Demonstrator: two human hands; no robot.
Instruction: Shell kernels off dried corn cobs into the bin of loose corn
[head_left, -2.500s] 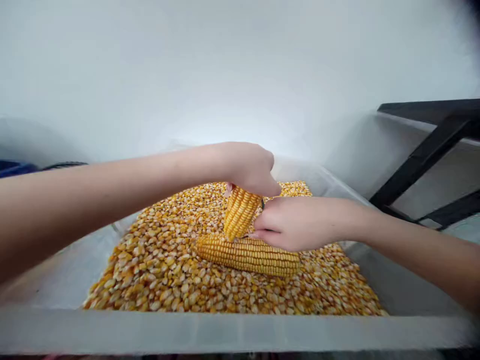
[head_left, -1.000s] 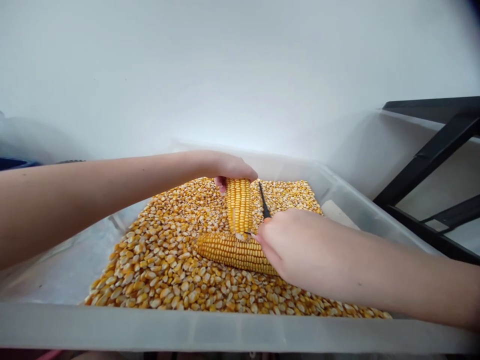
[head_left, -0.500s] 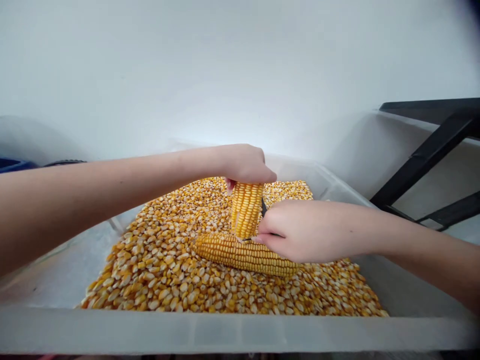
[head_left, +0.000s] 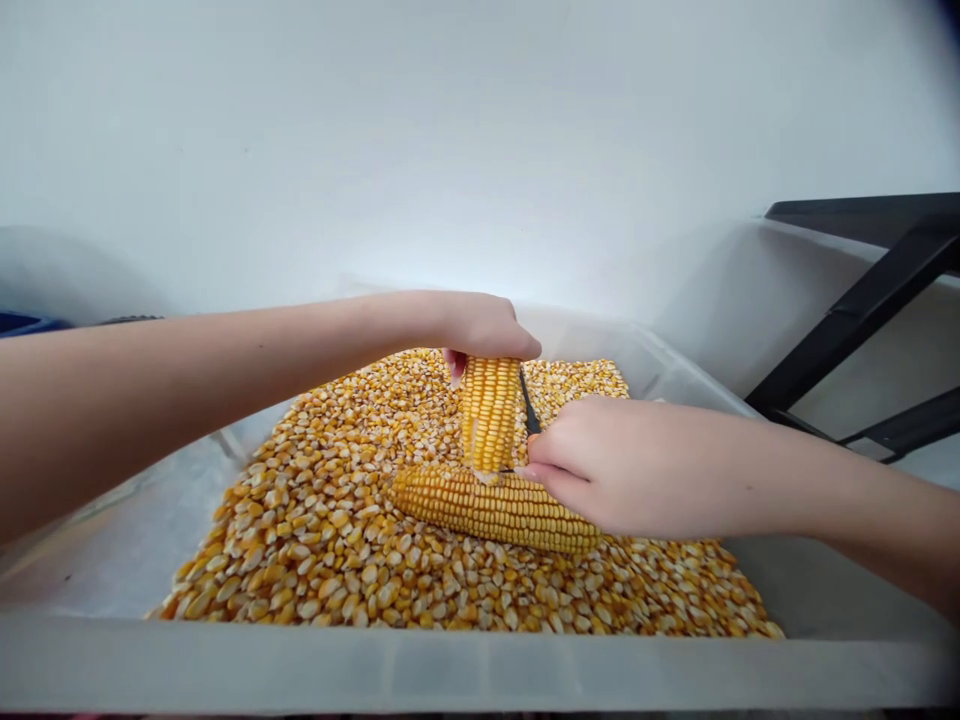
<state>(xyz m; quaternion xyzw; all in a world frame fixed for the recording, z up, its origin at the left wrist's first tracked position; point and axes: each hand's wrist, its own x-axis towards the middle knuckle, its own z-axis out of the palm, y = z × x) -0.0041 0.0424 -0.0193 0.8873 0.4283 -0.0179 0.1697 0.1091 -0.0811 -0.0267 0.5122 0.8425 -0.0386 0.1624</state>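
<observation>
My left hand (head_left: 487, 325) is closed over the top of an ear of corn (head_left: 491, 410), holding it upright with a gap in its rows of kernels low on the left. A second ear of corn (head_left: 495, 510) lies on its side just below, on the loose kernels (head_left: 337, 500). Right beside the upright ear, my right hand (head_left: 592, 460) is closed around a slim black tool (head_left: 529, 405). A thin dark tip pokes out near the ear's lower end; the rest of the tool is hidden by my fingers.
The kernels fill a translucent plastic bin (head_left: 300, 665) whose front rim runs along the bottom. A pale wall (head_left: 480, 140) rises behind it. Black frame bars (head_left: 855, 310) stand at the right, and a blue object (head_left: 30, 323) shows at the far left.
My right hand has shifted slightly right, away from the upright ear, showing more of the black tool. My left hand and the ear have moved a little left.
</observation>
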